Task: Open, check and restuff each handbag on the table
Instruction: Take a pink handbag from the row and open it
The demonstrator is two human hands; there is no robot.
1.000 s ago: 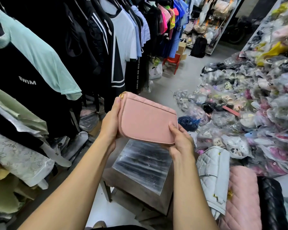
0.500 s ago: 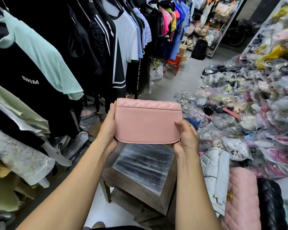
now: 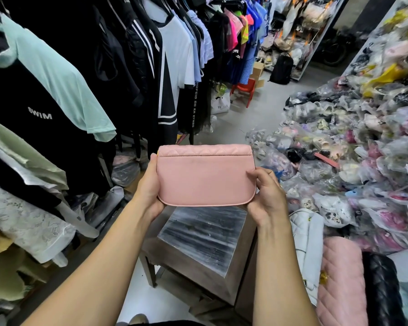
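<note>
I hold a small pink handbag (image 3: 205, 177) upright in the air above a little metal-topped table (image 3: 203, 236), its smooth back facing me and a quilted strip along its top. My left hand (image 3: 149, 187) grips its left end, thumb on the near face. My right hand (image 3: 265, 194) grips its right end, fingers curled onto the near face. The bag's flap side is turned away and hidden. A white quilted handbag (image 3: 307, 243), a pink quilted handbag (image 3: 342, 283) and a black quilted handbag (image 3: 382, 290) lie at the lower right.
A rack of hanging shirts (image 3: 85, 85) fills the left side. Piles of plastic-wrapped shoes (image 3: 353, 161) cover the floor on the right. A red stool (image 3: 244, 90) and a black backpack (image 3: 282, 69) stand down the grey aisle.
The pink bag was tilted with its left end high; both hands have turned it level and square to me, and raised it slightly.
</note>
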